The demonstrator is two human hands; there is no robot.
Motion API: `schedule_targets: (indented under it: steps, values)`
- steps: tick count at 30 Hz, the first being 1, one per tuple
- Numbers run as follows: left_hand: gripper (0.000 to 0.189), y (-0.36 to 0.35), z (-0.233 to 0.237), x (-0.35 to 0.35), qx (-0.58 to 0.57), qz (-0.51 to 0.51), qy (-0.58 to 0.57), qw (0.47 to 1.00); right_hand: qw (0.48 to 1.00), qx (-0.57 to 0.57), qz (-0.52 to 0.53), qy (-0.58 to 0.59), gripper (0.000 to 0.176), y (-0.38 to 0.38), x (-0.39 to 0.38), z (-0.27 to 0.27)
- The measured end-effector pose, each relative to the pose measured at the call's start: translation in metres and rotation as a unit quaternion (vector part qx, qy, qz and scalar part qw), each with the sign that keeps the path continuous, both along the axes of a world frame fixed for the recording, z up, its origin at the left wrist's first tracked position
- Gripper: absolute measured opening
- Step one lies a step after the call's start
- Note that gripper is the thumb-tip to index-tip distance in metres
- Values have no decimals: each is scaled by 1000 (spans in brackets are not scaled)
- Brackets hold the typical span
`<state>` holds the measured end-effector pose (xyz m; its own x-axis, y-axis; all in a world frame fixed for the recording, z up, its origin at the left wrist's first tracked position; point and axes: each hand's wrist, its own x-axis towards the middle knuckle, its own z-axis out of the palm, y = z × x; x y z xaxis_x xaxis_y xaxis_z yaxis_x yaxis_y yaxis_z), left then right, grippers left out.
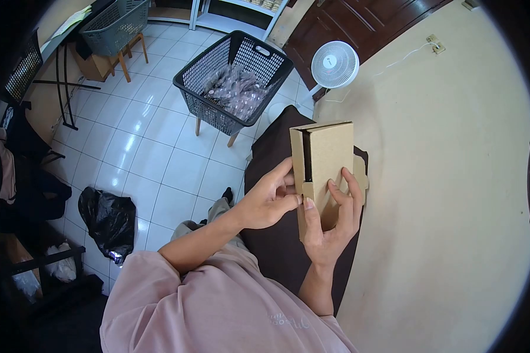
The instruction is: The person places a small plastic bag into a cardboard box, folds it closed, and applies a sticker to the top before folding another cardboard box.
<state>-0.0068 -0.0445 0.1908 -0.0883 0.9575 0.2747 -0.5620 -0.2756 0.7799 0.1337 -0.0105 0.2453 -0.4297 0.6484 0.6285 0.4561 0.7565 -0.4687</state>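
Note:
A slim brown cardboard box [331, 150] is held upright in front of me, above a surface covered with dark cloth [271, 235]. Along its left side runs a gap with something dark inside, and a small flap sits at the gap's lower end. My left hand [271, 197] grips that left edge, its thumb by the flap and some fingertips hidden by the box. With its thumb at the lower left edge and fingers bent against the broad face, my right hand [333, 226] holds the box too. A cardboard tab [360, 176] sticks out at the right.
Beyond the cloth, a black plastic basket [185, 88] with patterned packets [238, 91] stands on wooden legs. A white fan [334, 63] is near the wall [441, 176]. On the tiled floor lies a black plastic bag [107, 220]. A grey basket [115, 29] is at the far left.

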Motion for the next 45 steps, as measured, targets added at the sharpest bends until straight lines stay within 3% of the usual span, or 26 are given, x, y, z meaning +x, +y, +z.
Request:
schedule_targets:
  steps: [10, 15, 19, 21, 22, 24, 26, 28, 30, 32, 33, 35, 36, 38, 40, 42, 45]
  values:
    - [67, 0, -4, -1, -1, -41, -38, 998, 1000, -3, 3, 3, 36, 0, 3, 0]
    - [72, -1, 0, 0, -13, -41, 41, 998, 1000, 2, -7, -1, 36, 0, 2, -2]
    - [70, -1, -1, -2, -6, -41, 24, 999, 1000, -1, -8, -8, 37, 3, 3, -7]
    - [57, 4, -7, -4, 5, -85, -173, 981, 1000, -15, 3, -23, 38, 5, 3, -5]
    - [57, 8, -10, -2, 3, -87, -172, 981, 999, -28, 17, -37, 39, 7, 2, -5]
    - [54, 15, -17, 5, -40, 83, 16, 996, 997, -36, 49, -52, 42, 16, 10, -12]
    - [52, 20, -22, 3, -57, 92, 38, 993, 994, -43, 80, -66, 46, 23, 16, -20]
    - [50, 28, -37, 5, -111, 29, -68, 991, 944, -312, -71, 81, 53, 23, 23, -28]
    - [53, 33, -45, 10, -140, 6, -89, 986, 937, -325, -90, 92, 60, 31, 39, -44]
    - [58, 36, -54, 19, -128, 23, -165, 978, 838, -489, -14, 242, 58, 38, 64, -77]
    - [58, 39, -68, 24, -131, 16, -161, 978, 815, -515, -21, 264, 55, 34, 67, -82]
    - [70, 42, -107, 33, -70, 65, 130, 987, 790, -534, -23, 302, 48, 27, 77, -111]
    - [70, 39, -122, 36, -71, 62, 132, 987, 782, -545, -31, 301, 46, 24, 83, -126]
    - [73, 32, -142, 34, -195, -56, 88, 975, 764, -568, -55, 300, 42, 16, 90, -161]
    - [64, 21, -143, 17, -282, -192, 135, 931, 739, -585, -82, 323, 43, 10, 104, -193]
    - [54, 19, -193, -1, -321, -320, 230, 861, 718, -589, -124, 350, 44, 13, 124, -214]
    - [48, 10, -225, -31, -289, -334, 314, 841, 692, -584, -205, 372, 45, 22, 173, -245]
